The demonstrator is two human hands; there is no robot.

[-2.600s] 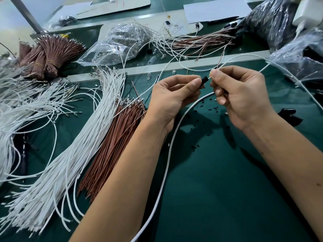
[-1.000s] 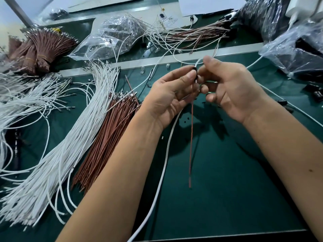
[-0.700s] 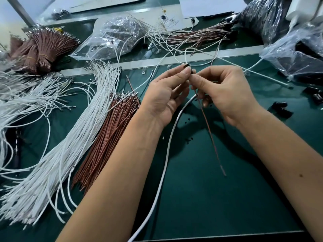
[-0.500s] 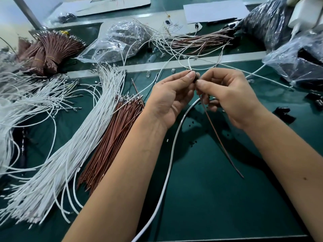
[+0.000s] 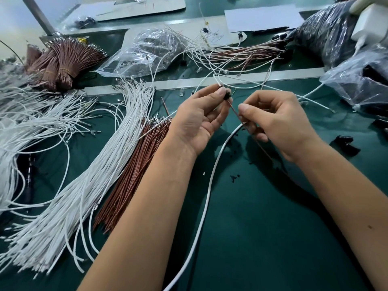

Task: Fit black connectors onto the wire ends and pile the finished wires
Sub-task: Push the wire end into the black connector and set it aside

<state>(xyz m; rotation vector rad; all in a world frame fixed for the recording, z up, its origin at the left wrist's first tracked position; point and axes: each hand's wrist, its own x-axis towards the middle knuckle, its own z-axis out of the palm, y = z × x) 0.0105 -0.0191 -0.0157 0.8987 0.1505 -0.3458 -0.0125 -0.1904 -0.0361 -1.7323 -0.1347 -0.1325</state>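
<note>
We pinch a small black connector point(image 5: 226, 95) between thumb and forefinger of our left hand point(image 5: 199, 120); our right hand point(image 5: 279, 120) nips a thin, stiff brown wire point(image 5: 236, 111) running up into it; both hover above the matte green mat point(image 5: 262, 227); smooth white wires point(image 5: 90, 175) fan leftward.

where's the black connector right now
In the head view, the black connector sits just above centre, pinched at the left hand's fingertips, with the brown wire running from it to the right hand.
</note>
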